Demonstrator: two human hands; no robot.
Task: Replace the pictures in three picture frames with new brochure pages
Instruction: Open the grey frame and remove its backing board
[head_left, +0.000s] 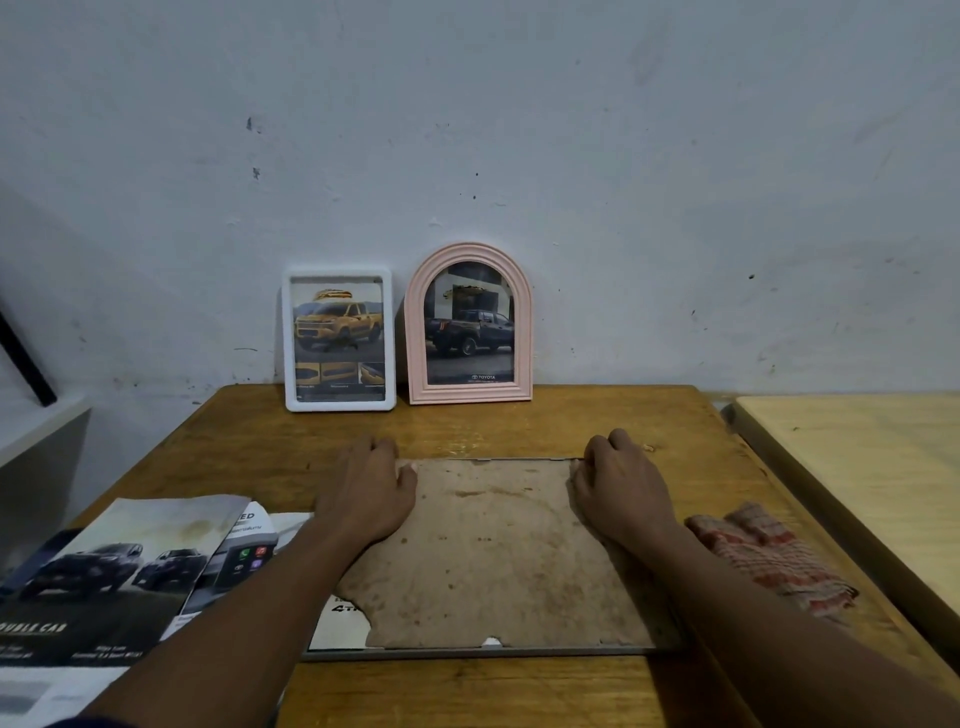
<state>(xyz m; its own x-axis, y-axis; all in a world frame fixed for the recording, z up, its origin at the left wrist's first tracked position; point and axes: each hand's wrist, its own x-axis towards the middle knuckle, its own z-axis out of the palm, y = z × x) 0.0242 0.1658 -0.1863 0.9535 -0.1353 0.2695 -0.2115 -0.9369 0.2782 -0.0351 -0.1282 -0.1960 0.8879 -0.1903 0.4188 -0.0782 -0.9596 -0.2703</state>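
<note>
Brown, stained backing board (493, 551) fills a thin grey-rimmed picture frame (467, 652) lying face down on the wooden table (519, 691), its long axis running left to right. The left hand (366, 488) and right hand (621, 488) grip its far corners, fingers curled over the edge and thumbs on the board. A printed page peeks out under the board's torn near-left corner. Behind, a white rectangular frame (338, 340) and a pink arched frame (469, 325) each hold a truck picture.

A scuffed pale grey wall (519, 130) rises behind a worn brown wooden table (649, 415). A paler wooden table (857, 467) stands just beside it at right; a white ledge (36, 431) shows at left. Dim light.
</note>
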